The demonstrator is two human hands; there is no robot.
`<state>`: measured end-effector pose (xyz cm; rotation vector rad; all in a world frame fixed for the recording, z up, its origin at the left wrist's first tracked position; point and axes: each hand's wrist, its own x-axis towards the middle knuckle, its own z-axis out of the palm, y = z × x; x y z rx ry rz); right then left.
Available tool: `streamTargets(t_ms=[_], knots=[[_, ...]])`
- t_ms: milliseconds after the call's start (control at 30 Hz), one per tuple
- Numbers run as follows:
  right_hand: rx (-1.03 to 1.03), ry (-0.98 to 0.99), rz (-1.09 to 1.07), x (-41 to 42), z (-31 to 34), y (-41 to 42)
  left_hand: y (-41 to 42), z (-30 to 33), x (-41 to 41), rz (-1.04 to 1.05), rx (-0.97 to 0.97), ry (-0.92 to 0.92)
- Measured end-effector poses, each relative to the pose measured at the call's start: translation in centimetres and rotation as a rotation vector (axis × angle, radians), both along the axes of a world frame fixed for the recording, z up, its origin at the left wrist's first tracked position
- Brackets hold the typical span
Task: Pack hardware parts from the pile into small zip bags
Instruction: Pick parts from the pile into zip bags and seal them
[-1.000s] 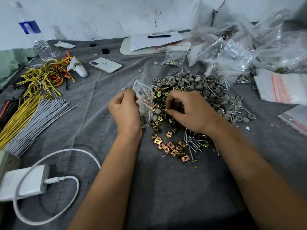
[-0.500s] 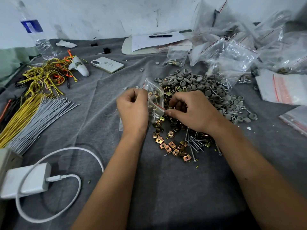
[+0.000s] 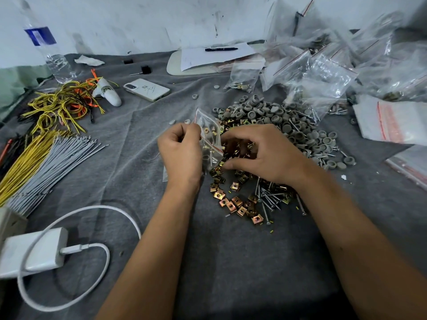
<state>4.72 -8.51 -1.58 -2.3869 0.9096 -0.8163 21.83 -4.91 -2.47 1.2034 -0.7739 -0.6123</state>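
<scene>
A single wide-angle view from a camera worn on the person's head, looking forward and down onto a table covered in grey cloth (image 3: pixel 231 262). Both forearms enter from the bottom edge, and the left hand (image 3: pixel 180 153) and right hand (image 3: pixel 261 155) sit close to the lens near the centre. A white wall (image 3: pixel 161 21) closes the far side. The edges bend outward.

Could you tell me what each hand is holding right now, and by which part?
The left hand pinches the zip bag by its open top edge. The right hand is curled over the pile; what it holds cannot be told.
</scene>
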Motion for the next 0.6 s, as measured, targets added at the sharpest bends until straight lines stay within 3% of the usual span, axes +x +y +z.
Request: streamTargets(t_ms=[267, 367, 467, 600], knots=[[0.156, 0.374, 0.106, -1.9, 1.0, -0.3, -0.1, -0.1, 0.0, 0.002, 0.007, 0.021], [0.116, 0.443, 0.088, -1.5, 0.7, -0.3, 0.0, 0.0, -0.1, -0.001, 0.004, 0.034], [0.092, 0.291, 0.070, -1.5, 0.6, -0.5, -0.1, 0.0, -0.1, -0.004, 0.004, 0.033], [0.233, -0.032, 0.043, -1.3, 0.8, -0.4, -0.1, -0.3, -0.2, -0.002, -0.006, 0.013]])
